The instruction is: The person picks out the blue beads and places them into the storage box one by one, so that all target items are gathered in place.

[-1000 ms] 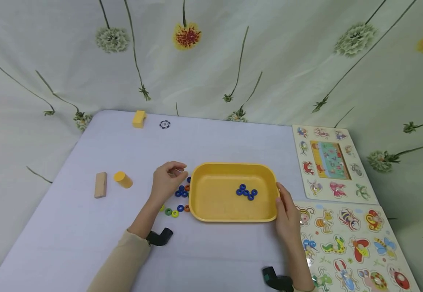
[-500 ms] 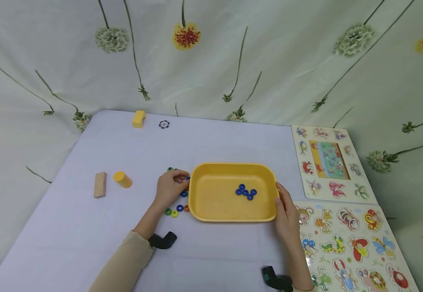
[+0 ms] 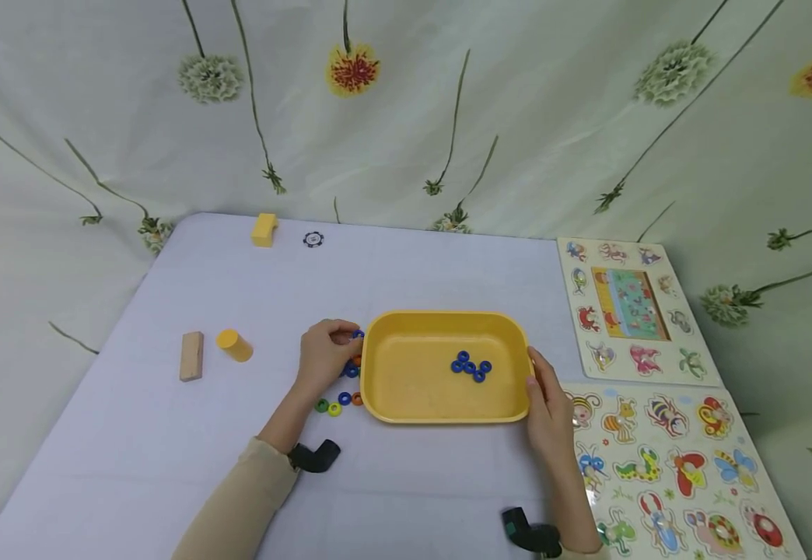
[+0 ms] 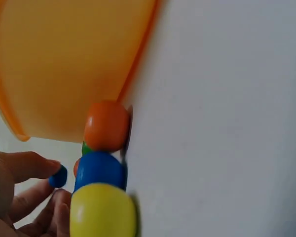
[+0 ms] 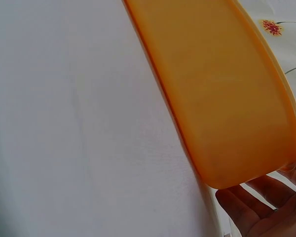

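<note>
Tray [image 3: 406, 381] looks like smooth, faintly glossy plastic. Beads [image 4: 102, 212] are smooth and glossy, with highlights. Unpainted block [image 3: 192, 356] looks like matt wood. Table covering [image 3: 413, 482] appears matt; backdrop [image 3: 532, 155] is creased, cloth-like, with a soft sheen.

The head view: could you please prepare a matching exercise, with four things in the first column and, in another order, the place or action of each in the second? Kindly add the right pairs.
Column 1
1. Left hand
2. Right hand
3. Yellow cylinder
4. Black-and-white disc

Column 2
A. Beside the plain wooden block
B. Pinching a blue bead
C. Beside the yellow block
D. Holding the right end of the yellow tray

Right pairs: 1-B, 2-D, 3-A, 4-C
</note>
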Demonstrator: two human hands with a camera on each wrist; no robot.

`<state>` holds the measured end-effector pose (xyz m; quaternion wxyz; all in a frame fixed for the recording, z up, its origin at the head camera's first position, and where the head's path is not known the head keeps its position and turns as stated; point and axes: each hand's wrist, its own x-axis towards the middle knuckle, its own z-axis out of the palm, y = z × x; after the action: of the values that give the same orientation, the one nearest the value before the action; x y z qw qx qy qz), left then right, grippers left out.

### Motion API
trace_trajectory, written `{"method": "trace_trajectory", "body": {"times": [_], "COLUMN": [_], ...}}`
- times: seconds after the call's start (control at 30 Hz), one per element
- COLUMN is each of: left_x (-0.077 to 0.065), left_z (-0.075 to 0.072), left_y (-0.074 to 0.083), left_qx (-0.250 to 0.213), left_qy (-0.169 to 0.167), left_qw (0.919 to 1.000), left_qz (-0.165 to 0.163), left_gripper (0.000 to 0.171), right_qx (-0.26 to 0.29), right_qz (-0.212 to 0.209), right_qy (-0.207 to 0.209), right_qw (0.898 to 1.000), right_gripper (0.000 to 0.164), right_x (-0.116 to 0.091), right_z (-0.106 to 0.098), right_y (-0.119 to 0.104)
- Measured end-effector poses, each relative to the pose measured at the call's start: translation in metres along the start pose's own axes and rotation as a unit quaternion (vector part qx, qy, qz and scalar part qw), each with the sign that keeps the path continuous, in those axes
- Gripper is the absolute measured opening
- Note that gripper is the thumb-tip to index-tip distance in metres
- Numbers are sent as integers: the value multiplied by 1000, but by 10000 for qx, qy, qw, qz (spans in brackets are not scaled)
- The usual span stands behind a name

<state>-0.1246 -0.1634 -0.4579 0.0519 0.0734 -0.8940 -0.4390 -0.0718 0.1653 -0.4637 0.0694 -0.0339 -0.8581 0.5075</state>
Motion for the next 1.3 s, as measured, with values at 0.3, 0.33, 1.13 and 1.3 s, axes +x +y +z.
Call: {"method": "trace_trajectory", "body": {"times": [0.3, 0.33, 1.13, 1.3], "left_x": [-6, -6, 10, 11], "left_z": [-11, -10, 77, 86], "left_y": [40, 44, 82, 83], "left_qx": [-1035, -1127, 437, 821], "left_qy": [49, -46, -2187, -2479], "left_qw": [9931, 9917, 9655, 9535], "left_qz": [542, 611, 1344, 1505], "left_gripper": [24, 23, 17, 20], "right_qx": [-30, -25, -34, -28], "right_qz": [-2, 3, 42, 112], "right_qy": [20, 25, -6, -25], "right_qw": [10000, 10000, 10000, 9999], "right_gripper": [40, 40, 40, 40], "right_x": [1, 1, 0, -1], "right_z": [-1, -1, -1, 0], "right_y": [0, 0, -1, -1]}}
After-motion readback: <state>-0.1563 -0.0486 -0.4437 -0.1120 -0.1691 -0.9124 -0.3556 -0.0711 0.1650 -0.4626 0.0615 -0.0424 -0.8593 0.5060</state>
